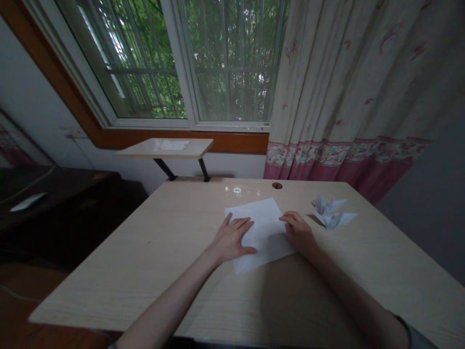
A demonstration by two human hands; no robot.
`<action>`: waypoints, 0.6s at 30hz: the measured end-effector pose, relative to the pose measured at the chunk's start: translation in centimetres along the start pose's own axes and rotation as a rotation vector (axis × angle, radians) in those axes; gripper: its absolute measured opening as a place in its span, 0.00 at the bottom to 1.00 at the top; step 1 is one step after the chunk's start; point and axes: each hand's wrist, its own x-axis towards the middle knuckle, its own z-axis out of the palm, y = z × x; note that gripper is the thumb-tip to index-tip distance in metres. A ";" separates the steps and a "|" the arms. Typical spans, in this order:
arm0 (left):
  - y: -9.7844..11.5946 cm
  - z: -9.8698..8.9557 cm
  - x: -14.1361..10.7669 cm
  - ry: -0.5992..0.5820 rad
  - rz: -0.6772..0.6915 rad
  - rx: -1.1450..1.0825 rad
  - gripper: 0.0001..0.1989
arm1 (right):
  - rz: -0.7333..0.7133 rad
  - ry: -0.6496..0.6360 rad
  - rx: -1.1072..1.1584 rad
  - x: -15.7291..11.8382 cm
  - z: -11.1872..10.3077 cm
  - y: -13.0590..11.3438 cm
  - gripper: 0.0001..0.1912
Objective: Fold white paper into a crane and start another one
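Observation:
A white sheet of paper lies flat and slightly turned on the pale wooden desk. My left hand rests on its left part, palm down, with the thumb and fingers spread. At the sheet's right edge is my right hand, its fingers bent and close together near the paper; whether they pinch the edge is hard to make out. To the right of that hand sit folded paper pieces with pointed tips, apart from the sheet.
The desk has a round cable hole near its back edge. A small raised shelf at the back left bears a white paper or packet. Behind are a window and a curtain; a dark cabinet stands left.

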 end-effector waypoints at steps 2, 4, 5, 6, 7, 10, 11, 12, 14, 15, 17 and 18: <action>0.0 0.0 0.0 -0.010 -0.009 0.003 0.39 | -0.012 -0.018 -0.006 -0.1 0.1 0.1 0.20; -0.1 -0.1 0.0 -0.013 -0.015 0.009 0.37 | -0.018 -0.033 -0.011 -0.2 0.0 0.1 0.21; -0.1 -0.2 0.1 -0.004 -0.016 0.015 0.36 | -0.016 -0.042 -0.013 -0.2 0.0 0.1 0.21; -0.1 -0.2 0.1 0.012 -0.016 0.023 0.34 | -0.016 -0.050 -0.015 -0.1 0.0 0.1 0.21; -0.2 -0.3 0.1 0.031 -0.014 0.032 0.31 | -0.017 -0.057 -0.016 -0.1 -0.1 0.0 0.22; -0.5 -0.5 0.1 0.086 -0.001 0.049 0.26 | -0.030 -0.068 -0.014 0.0 -0.3 -0.2 0.22; -0.5 -0.5 0.1 0.098 0.004 0.052 0.25 | -0.034 -0.069 -0.014 0.0 -0.3 -0.3 0.22; -0.6 -0.5 0.1 0.107 0.008 0.056 0.23 | -0.037 -0.071 -0.016 0.1 -0.4 -0.4 0.22; -0.7 -0.6 0.1 0.124 0.010 0.066 0.21 | -0.046 -0.081 -0.015 0.1 -0.4 -0.6 0.21; -0.7 -0.6 0.1 0.130 0.010 0.072 0.20 | -0.053 -0.089 -0.011 0.1 -0.5 -0.8 0.21; -0.7 -0.6 0.1 0.144 0.001 0.082 0.18 | -0.061 -0.120 0.002 0.1 -0.6 -1.1 0.20; -0.7 -0.6 0.1 0.151 -0.006 0.086 0.17 | -0.060 -0.141 0.008 0.1 -0.7 -1.3 0.19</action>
